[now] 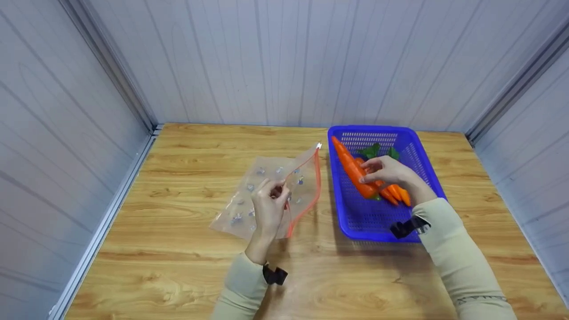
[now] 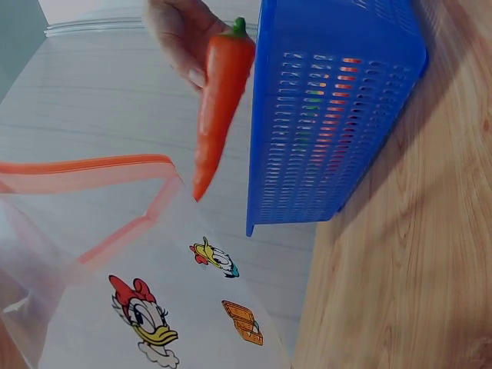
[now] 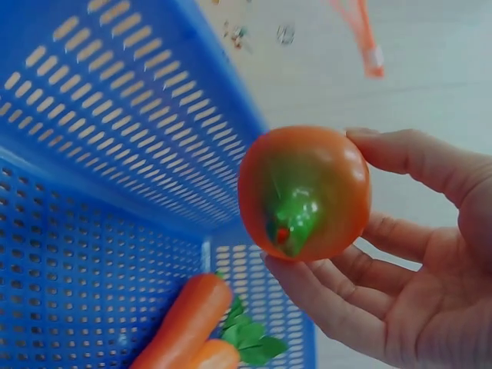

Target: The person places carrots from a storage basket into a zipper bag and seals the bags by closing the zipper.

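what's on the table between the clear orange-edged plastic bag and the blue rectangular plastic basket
Just a bare strip of light wooden table between the bag and the basket, as the head view shows.

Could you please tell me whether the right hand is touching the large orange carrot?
Touching: the right wrist view shows the right hand gripping the carrot, with the thumb against one side and fingers against another.
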`<state>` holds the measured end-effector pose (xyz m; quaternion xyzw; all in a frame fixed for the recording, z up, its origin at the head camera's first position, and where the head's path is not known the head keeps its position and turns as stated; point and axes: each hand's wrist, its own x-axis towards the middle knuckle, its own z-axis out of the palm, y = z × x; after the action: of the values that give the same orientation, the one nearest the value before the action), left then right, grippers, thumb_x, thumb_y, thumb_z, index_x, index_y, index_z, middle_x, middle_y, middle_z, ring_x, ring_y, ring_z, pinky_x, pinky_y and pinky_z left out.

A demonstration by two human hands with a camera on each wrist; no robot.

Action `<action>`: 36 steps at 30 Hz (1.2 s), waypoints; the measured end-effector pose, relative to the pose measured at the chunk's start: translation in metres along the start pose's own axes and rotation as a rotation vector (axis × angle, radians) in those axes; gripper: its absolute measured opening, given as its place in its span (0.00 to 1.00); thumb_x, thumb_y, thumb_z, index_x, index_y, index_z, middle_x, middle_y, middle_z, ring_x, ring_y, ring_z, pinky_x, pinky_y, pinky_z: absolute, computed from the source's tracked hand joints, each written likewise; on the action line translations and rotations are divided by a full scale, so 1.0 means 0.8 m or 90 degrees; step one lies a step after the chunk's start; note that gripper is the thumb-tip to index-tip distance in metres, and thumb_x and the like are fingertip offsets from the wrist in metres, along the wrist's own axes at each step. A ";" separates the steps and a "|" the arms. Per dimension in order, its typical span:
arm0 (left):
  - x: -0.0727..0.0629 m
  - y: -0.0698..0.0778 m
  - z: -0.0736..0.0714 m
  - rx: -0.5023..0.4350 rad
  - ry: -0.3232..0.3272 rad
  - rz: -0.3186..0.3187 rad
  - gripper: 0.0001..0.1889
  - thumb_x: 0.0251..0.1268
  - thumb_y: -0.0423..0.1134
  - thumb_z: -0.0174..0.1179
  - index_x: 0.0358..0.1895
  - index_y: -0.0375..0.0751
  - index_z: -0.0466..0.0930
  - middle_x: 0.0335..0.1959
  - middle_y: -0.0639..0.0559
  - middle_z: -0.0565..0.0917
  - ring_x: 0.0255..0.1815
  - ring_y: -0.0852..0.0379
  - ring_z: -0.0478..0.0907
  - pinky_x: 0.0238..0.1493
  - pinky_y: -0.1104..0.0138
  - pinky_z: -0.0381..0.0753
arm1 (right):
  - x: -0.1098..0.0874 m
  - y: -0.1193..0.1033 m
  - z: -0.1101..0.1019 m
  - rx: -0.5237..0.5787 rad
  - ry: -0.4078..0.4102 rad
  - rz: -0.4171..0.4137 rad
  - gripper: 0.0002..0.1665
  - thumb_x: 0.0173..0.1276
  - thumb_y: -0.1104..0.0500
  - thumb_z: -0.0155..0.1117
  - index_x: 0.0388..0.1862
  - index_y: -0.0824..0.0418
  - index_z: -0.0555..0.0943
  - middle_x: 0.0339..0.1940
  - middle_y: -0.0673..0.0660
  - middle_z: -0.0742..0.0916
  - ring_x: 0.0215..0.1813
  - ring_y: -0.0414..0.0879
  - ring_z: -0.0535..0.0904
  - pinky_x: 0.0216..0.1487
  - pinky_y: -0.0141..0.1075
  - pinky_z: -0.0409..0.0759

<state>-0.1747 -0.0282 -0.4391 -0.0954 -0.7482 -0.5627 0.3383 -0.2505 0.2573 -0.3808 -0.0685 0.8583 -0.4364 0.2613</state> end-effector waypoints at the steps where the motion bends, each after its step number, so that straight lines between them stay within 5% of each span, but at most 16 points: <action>1: 0.000 0.000 0.000 0.001 -0.002 0.001 0.04 0.47 0.21 0.55 0.25 0.27 0.80 0.19 0.47 0.76 0.16 0.58 0.74 0.13 0.73 0.73 | -0.005 -0.002 0.001 -0.012 0.000 -0.011 0.35 0.54 0.59 0.66 0.57 0.73 0.66 0.47 0.65 0.75 0.37 0.45 0.76 0.35 0.40 0.80; 18: -0.002 0.000 0.004 -0.004 0.006 0.016 0.05 0.45 0.20 0.56 0.24 0.30 0.80 0.19 0.47 0.77 0.16 0.58 0.74 0.13 0.74 0.73 | -0.060 -0.012 0.015 -0.095 -0.075 -0.137 0.28 0.54 0.54 0.66 0.52 0.66 0.74 0.38 0.59 0.81 0.37 0.49 0.75 0.36 0.37 0.76; 26: -0.002 0.000 0.006 0.006 0.005 0.017 0.05 0.45 0.21 0.56 0.24 0.30 0.81 0.19 0.49 0.76 0.17 0.61 0.74 0.14 0.75 0.73 | -0.059 -0.016 0.027 -0.121 -0.117 -0.176 0.27 0.54 0.56 0.66 0.51 0.68 0.75 0.38 0.59 0.82 0.39 0.50 0.75 0.39 0.36 0.76; 36: -0.001 0.004 0.006 0.009 0.008 0.010 0.06 0.44 0.21 0.56 0.26 0.30 0.82 0.19 0.48 0.76 0.17 0.59 0.74 0.15 0.73 0.73 | -0.045 -0.026 0.036 -0.162 -0.127 -0.154 0.26 0.53 0.53 0.66 0.49 0.64 0.78 0.38 0.55 0.82 0.37 0.47 0.75 0.43 0.38 0.73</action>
<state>-0.1741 -0.0227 -0.4379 -0.0955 -0.7491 -0.5554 0.3483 -0.2071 0.2365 -0.3641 -0.2464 0.8617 -0.3438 0.2802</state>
